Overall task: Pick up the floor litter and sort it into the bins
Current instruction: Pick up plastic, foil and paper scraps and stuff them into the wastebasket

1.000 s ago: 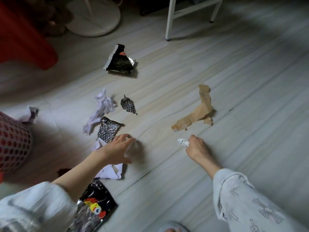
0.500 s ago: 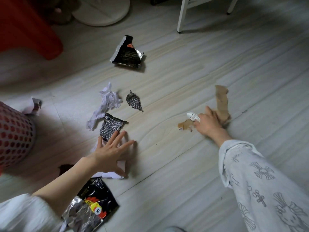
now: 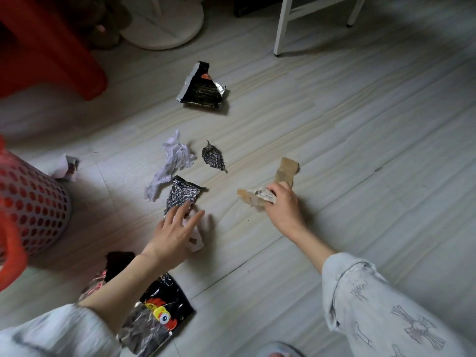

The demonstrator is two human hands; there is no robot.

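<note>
- Head view: our right hand point(image 3: 282, 206), center-right of frame, grips a brown paper strip point(image 3: 284, 173) plus a small white wrapper point(image 3: 264, 195).
- Left hand point(image 3: 175, 229), center, fingers spread flat over white paper point(image 3: 197, 242), holding nothing; fingertips touch the foil wrapper point(image 3: 181, 195).
- On the floor point(image 3: 334, 140), upper middle: crumpled paper point(image 3: 172, 163), small foil scrap point(image 3: 213, 157), black packet point(image 3: 203, 90).
- Snack bag point(image 3: 157, 313) bottom center.
- Red perforated bin point(image 3: 33, 204) at left edge.
</note>
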